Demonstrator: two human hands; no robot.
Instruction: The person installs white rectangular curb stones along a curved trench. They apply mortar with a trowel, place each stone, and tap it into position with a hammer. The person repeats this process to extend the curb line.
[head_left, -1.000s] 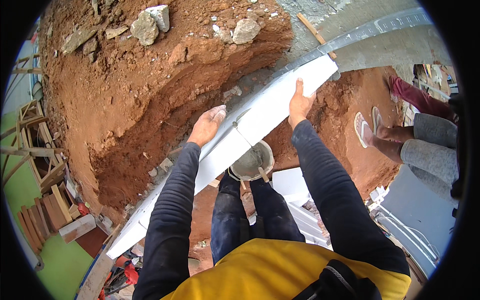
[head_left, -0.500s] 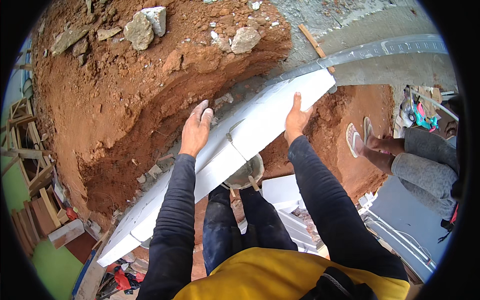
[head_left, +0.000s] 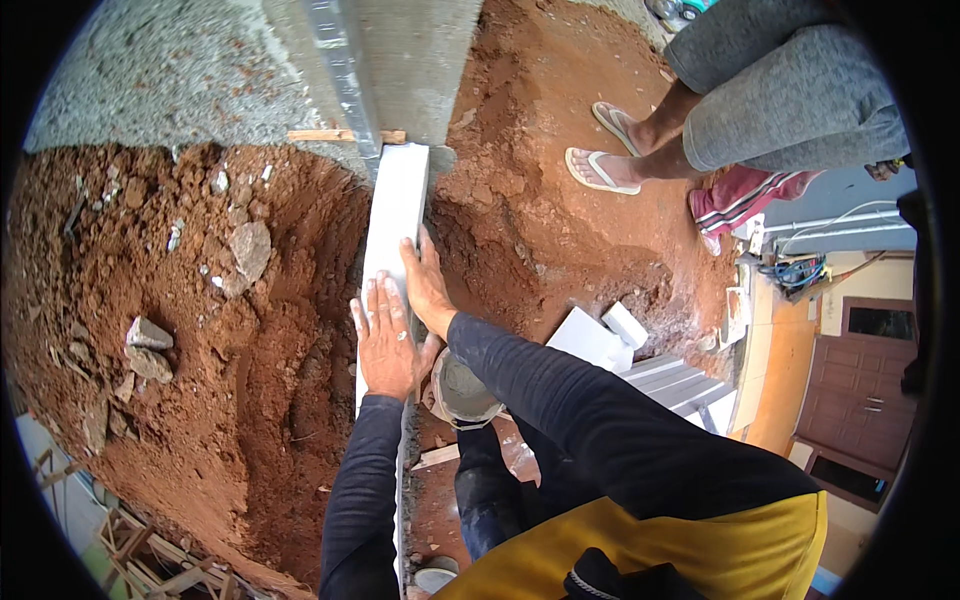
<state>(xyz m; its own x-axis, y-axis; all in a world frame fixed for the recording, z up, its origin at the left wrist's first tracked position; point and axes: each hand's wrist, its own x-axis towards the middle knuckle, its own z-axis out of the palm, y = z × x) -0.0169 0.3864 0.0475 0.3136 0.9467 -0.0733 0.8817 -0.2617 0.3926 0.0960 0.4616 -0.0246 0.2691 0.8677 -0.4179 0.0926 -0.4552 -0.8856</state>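
Observation:
A narrow course of white building blocks (head_left: 400, 210) runs away from me, its far end at a concrete beam (head_left: 424, 80). My left hand (head_left: 388, 338) lies flat on the top of the blocks with its fingers spread, holding nothing. Just ahead of it, my right hand (head_left: 428, 288) presses against the right side, fingers stretched out and open. Under my right forearm stands a bucket (head_left: 465, 388) with grey mortar in it, partly hidden. Beyond the far block end, a long metal bar (head_left: 345, 75) lies along the concrete, touching a small wooden strip (head_left: 345, 135).
Reddish earth with stones (head_left: 250, 250) banks up on the left. At the right a person in flip-flops (head_left: 605, 170) and grey shorts stands near a second person's red trouser leg (head_left: 745, 205). More white blocks (head_left: 680, 385) are stacked at the right.
The view has swung right, so the block course now points straight ahead. My hands have come close together, the left onto the top and the right along the side.

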